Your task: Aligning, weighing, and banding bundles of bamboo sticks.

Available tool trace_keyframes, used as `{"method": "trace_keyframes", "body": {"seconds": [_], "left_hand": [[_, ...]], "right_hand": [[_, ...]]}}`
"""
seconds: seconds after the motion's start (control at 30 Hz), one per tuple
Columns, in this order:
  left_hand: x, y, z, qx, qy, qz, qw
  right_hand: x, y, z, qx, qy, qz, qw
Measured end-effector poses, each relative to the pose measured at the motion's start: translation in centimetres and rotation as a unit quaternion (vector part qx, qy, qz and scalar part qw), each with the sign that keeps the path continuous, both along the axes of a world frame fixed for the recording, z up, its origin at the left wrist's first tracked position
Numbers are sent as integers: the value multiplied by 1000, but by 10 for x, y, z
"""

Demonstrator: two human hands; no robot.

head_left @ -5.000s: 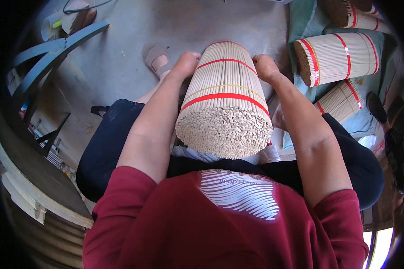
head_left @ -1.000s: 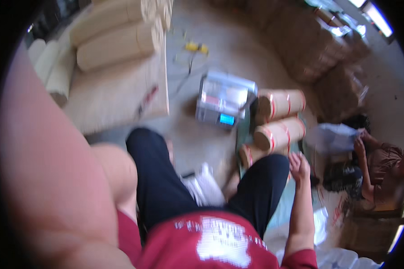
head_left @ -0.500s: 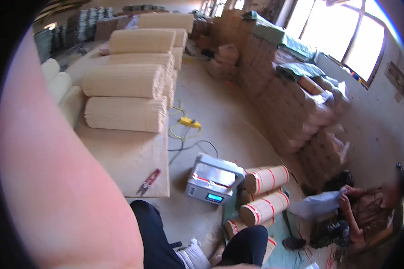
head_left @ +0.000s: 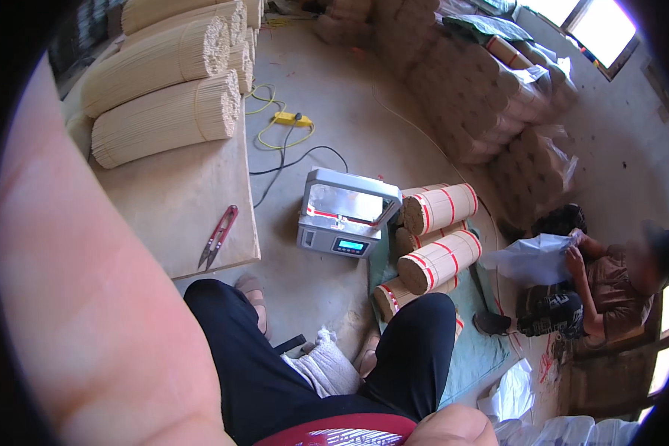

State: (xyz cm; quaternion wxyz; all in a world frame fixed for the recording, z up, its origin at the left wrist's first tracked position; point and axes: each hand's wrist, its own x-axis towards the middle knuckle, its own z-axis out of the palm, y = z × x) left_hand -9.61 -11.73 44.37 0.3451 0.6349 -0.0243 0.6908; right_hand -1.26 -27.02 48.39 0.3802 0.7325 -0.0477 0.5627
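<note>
My left arm [head_left: 119,297] rises very large and close along the left side; its fingers are out of sight. At the lower edge, part of my right arm or hand [head_left: 453,427] lies by my lap, its fingers hidden too. Nothing held shows in either. Red-handled snips [head_left: 219,236] lie on the board table [head_left: 178,223] in front of me. Behind them are thick bundles of pale thin sticks [head_left: 163,123]. A grey scale [head_left: 342,212] with a lit blue display stands on the floor, its metal plate bare.
Brown stick rolls with red bands [head_left: 440,262] are piled right of the scale on a green sheet [head_left: 464,372]. A yellow power strip [head_left: 293,119] trails cords. At the right a seated person [head_left: 617,286] holds a white plastic bag [head_left: 535,259]. Wrapped stacks [head_left: 453,97] line the wall.
The view has tipped downward, so the table, scale and rolls sit higher and my lap shows. The left arm still fills the left side. The seated person still handles the bag.
</note>
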Motion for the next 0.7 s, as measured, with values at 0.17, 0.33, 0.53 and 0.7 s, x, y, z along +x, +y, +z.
{"method": "trace_keyframes", "body": {"seconds": [0.17, 0.33, 0.53, 0.7], "left_hand": [[27, -1, -9, -15, 4, -27, 1000], [81, -1, -17, -29, -12, -75, 997], [113, -8, -17, -38, -17, -77, 996], [116, -14, -12, -43, -13, -60, 997]], "right_hand": [[21, -38, 55, 4, 499, 662, 559], [73, -63, 30, 36, 511, 614, 600], [120, -97, 13, 65, 530, 587, 608], [144, -122, 1, 87, 549, 576, 599]]}}
